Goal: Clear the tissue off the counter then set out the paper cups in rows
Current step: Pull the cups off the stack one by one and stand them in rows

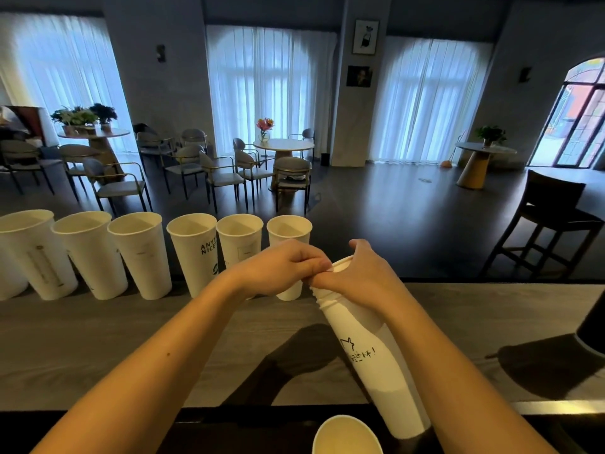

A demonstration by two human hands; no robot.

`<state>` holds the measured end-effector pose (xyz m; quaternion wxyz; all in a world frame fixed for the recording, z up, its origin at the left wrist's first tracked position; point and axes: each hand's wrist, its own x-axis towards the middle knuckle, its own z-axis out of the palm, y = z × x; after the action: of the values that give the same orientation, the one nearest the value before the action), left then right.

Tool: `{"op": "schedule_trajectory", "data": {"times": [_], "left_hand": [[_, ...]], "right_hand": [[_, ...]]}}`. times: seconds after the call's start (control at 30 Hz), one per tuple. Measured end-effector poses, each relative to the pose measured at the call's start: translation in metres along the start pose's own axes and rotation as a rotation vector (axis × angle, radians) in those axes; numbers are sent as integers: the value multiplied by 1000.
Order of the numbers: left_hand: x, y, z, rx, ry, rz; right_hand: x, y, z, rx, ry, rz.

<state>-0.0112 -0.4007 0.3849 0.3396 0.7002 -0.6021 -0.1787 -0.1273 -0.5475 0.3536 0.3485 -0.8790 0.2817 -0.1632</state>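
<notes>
Fingers (pixel 322 263) grip tilted cup stack (pixel 370 348).

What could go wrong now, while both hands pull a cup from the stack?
1. The left hand works just in front of the last cup of the row; a sudden release could knock that cup over.
2. The stack leans, held only near its top by the right hand; it may slip off the counter edge.
3. Two nested cups may come off together.

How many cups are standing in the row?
6 cups, side by side along the counter's far edge; more may be hidden past the picture's left edge.
</notes>
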Motion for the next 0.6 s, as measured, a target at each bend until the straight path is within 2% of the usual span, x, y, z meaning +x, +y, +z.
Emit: {"op": "schedule_trajectory", "data": {"times": [0.2,0.3,0.4,0.47,0.53,0.6], "left_hand": [[-7,9,-2,-107,-66,-6],[-6,15,0,-117,4,2],[-1,20,0,-134,187,-20],[5,24,-7,-141,407,-38],[15,28,-17,-30,676,6],[25,29,-22,127,818,71]], "right_hand": [[-14,-5,-8,-44,-51,-10],[-20,-4,-11,-65,-65,3],[-23,1,-15,-28,-68,45],[-23,8,-20,-29,-72,65],[-23,18,-25,-21,-53,105],[-23,27,-30,0,-29,152]]}}
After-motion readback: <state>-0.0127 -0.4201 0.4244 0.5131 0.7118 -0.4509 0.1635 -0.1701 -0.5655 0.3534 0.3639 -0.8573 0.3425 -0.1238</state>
